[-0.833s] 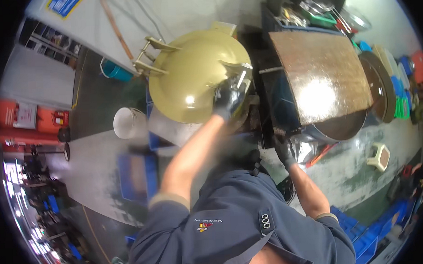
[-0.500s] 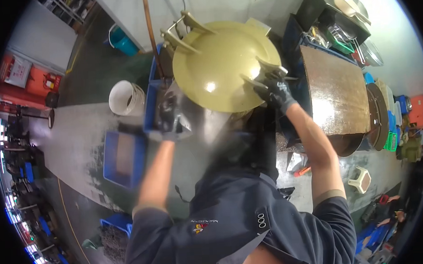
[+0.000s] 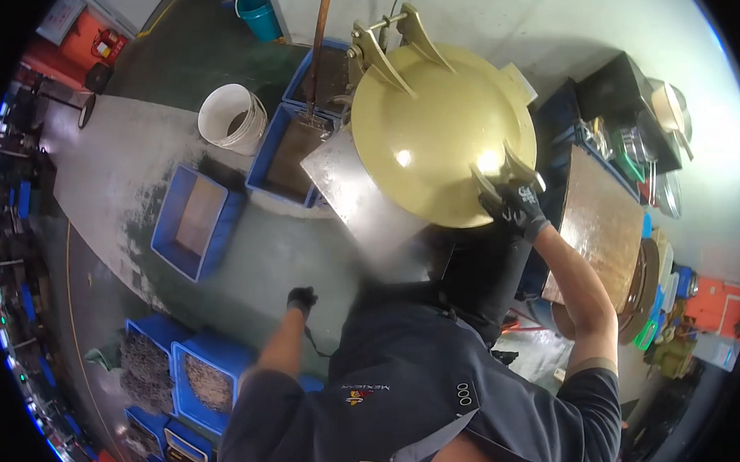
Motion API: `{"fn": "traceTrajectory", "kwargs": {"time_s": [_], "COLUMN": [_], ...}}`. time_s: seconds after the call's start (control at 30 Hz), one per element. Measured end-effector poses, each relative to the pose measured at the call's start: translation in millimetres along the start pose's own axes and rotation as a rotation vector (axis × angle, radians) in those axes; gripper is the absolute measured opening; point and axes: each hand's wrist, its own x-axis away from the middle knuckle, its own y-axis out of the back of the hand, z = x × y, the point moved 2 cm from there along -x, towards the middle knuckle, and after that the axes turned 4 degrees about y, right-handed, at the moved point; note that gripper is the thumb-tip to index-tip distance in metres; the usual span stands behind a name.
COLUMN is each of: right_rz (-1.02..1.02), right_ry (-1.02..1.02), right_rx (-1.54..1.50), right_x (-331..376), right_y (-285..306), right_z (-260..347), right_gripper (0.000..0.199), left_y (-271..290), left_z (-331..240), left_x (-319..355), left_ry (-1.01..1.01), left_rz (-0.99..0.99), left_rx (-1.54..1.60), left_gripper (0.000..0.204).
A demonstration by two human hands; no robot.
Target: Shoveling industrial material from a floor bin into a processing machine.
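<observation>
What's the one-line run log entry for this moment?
Right hand: gripping handle of domed yellow-green lid | Left hand: nothing visibly held | Nearby: metal sheet, white bucket

The person before me wears a dark grey-blue, short-sleeved shirt (image 3: 426, 373), tan sleeve edging (image 3: 592, 365), red-and-yellow chest emblem (image 3: 359, 396), three pale rings (image 3: 464, 394), and black gloves (image 3: 520, 209).

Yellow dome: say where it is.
The yellow dome is high in the head view, right of centre, with the right hand at its near edge.
</observation>
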Motion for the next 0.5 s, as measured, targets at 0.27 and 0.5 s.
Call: {"fn": "traceTrajectory", "kwargs": {"time_s": [0.27,0.5], "right_rz": [0.376,0.342], "right_ry": [0.319,0.363], "right_rx": [-0.021,0.144], "right_x": [10,10], "right_y": [-17,63], "right_z": [-51,-39], "right_gripper": [0.05,0.052], "left_y": [-68,-86], "left_z": [6,-33], "left_x": [23,11], "left_ry": [-0.892,-0.948], "left_rz": [0.259,0.309], "left_rx": [-0.603,-0.687], "left_gripper": [0.023,0.022]}}
